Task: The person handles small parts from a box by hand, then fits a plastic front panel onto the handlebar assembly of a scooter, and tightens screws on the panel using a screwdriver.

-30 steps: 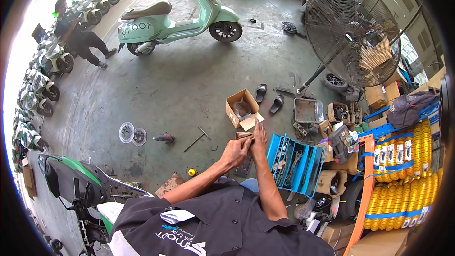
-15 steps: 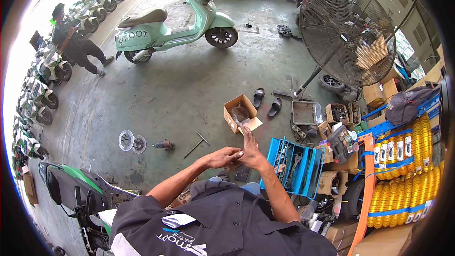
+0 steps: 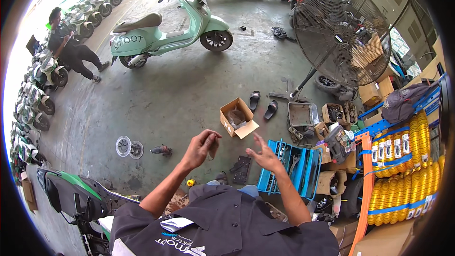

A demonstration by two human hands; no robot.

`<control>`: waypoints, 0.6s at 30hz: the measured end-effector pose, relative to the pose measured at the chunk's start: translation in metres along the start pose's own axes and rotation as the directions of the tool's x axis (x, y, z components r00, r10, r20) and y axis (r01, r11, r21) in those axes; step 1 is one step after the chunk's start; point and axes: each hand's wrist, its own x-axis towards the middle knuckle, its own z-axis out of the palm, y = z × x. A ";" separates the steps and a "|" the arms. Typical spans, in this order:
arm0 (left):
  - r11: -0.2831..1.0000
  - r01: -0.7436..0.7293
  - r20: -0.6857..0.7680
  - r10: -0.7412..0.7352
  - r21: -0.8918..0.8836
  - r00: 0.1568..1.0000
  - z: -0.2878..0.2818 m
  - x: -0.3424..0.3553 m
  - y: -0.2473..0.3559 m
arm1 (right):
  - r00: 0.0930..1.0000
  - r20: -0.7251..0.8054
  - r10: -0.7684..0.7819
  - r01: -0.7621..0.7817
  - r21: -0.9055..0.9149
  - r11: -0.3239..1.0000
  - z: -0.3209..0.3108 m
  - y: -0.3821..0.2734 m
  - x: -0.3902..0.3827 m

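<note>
My left hand (image 3: 201, 148), left of centre, pinches a small brown flat piece (image 3: 213, 149), too small to name for sure. To its right my right hand (image 3: 265, 156) hangs in the air with fingers spread and nothing in them. Just beyond both is an open cardboard box (image 3: 226, 122) with a clear bag inside. A blue metal toolbox (image 3: 310, 170), its trays open, lies beside my right arm. Below my hands are a dark flat object (image 3: 241, 169) and a small yellow item (image 3: 191, 182). A power tool (image 3: 161, 150) and metal discs (image 3: 124, 146) lie to the left.
A mint scooter (image 3: 175, 41) stands ahead, with a person (image 3: 71, 50) to its left. A large fan (image 3: 339, 35), sandals (image 3: 271, 109) and parts trays (image 3: 299, 116) occupy the right, beside stacked yellow tyres (image 3: 405, 189). A scooter seat (image 3: 61, 189) is close at lower left.
My hands, earlier pressed together, have separated. The left has moved left with the brown piece in its fingers; the right has moved right and spread its fingers. The view has shifted slightly.
</note>
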 end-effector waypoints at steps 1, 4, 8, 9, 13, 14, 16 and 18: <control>0.983 -0.138 0.006 0.138 0.121 0.990 0.020 0.001 -0.001 | 0.991 0.101 0.082 -0.116 0.398 0.910 0.020 -0.002 0.004; 0.699 -0.456 0.192 0.426 0.551 0.884 0.063 0.005 -0.032 | 0.965 0.249 -0.082 -0.244 0.967 0.070 0.081 0.021 0.029; 0.591 -0.441 0.212 0.417 0.675 0.884 0.059 0.004 -0.055 | 0.956 0.291 -0.034 -0.290 0.957 0.023 0.087 -0.014 0.028; 0.591 -0.442 0.218 0.412 0.675 0.885 0.056 0.007 -0.046 | 0.931 0.345 -0.122 -0.354 0.933 -0.066 0.084 0.009 0.028; 0.788 0.044 0.172 -0.188 0.615 0.967 0.029 0.012 -0.032 | 0.742 0.635 -0.214 -0.625 0.771 0.121 0.067 0.008 0.008; 0.724 -0.093 0.246 -0.109 0.683 0.963 0.026 0.009 -0.037 | 0.716 0.687 -0.122 -0.646 0.719 0.257 0.066 -0.001 0.005; 0.518 -0.452 0.452 0.136 0.726 0.882 0.018 0.006 -0.047 | 0.757 0.647 0.090 -0.599 0.631 0.493 0.071 0.002 0.000; 0.516 -0.456 0.495 0.070 0.725 0.866 0.019 0.002 -0.052 | 0.754 0.608 0.246 -0.590 0.463 0.661 0.070 0.001 -0.008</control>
